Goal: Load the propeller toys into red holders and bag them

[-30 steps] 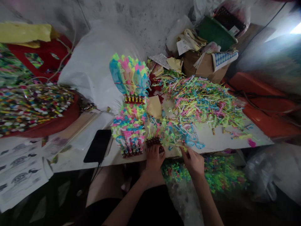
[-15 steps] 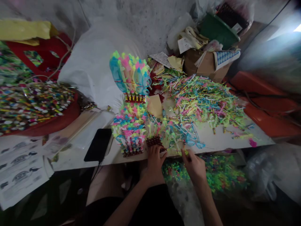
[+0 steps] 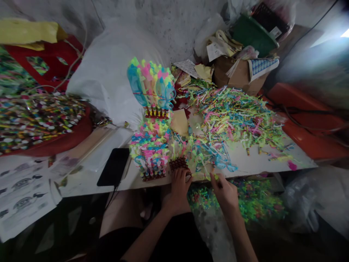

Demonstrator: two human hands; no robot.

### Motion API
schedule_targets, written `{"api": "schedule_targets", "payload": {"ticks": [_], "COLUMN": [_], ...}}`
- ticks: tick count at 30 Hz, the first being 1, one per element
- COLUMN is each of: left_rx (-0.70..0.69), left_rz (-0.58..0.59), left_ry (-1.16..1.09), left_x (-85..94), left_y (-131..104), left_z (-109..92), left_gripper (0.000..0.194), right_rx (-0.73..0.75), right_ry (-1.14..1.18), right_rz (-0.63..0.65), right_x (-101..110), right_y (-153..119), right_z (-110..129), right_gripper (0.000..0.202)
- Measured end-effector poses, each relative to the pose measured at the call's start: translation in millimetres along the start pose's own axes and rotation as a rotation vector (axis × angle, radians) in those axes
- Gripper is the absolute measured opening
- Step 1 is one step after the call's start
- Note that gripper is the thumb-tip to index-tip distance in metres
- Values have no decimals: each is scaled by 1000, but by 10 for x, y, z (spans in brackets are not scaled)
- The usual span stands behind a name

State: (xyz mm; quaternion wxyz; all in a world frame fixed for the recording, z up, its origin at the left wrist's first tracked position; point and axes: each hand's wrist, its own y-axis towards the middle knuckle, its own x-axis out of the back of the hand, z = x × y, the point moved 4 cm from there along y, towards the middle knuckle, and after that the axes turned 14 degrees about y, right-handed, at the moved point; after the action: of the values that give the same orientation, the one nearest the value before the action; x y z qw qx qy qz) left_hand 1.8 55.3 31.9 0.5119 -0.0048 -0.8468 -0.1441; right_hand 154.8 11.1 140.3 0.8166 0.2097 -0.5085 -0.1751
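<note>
A dark red rack with rows of holes lies at the table's front edge. My left hand is closed over its near end, fingers on top and thumb to the right. Just right of it, my right hand pinches a small yellow-green plastic piece; most of it is hidden by the fingers. Beyond both hands lies a tangle of thin plastic pieces, with light blue plastic glasses at its right. Left of the rack stands a stack of filled racks packed with coloured plastic toys.
A black phone with a cable lies to the left. Behind my right hand spreads a large heap of coloured sticks. A red basin of small tubes stands at far left. Below the table edge is a bag of green pieces.
Both hands stay almost in place, the left on the rack and the right pinching the yellow-green piece. The view has shifted very slightly.
</note>
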Motion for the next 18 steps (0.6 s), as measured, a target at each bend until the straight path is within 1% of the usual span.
{"api": "schedule_targets", "payload": {"ticks": [7,12,15,18], "left_rx": [2,-13,-13,-23], "left_rz": [-1,5,16,22], "left_ry": [23,34,56,97], "left_x": [-21,-21,-13,-12], "left_y": [17,26,31,40], "left_z": [-11,6,15,17], "left_gripper": [12,8,6,6], "right_rx": [48,52,11,-90], "right_ry": [-41,-6,80,169], "right_rz": [-24,20,51,74], "right_x": [6,-5,-60,-182], "right_y": [25,61,66,53], "right_z": [25,81,128,156], "right_gripper": [47,44,41,40]}}
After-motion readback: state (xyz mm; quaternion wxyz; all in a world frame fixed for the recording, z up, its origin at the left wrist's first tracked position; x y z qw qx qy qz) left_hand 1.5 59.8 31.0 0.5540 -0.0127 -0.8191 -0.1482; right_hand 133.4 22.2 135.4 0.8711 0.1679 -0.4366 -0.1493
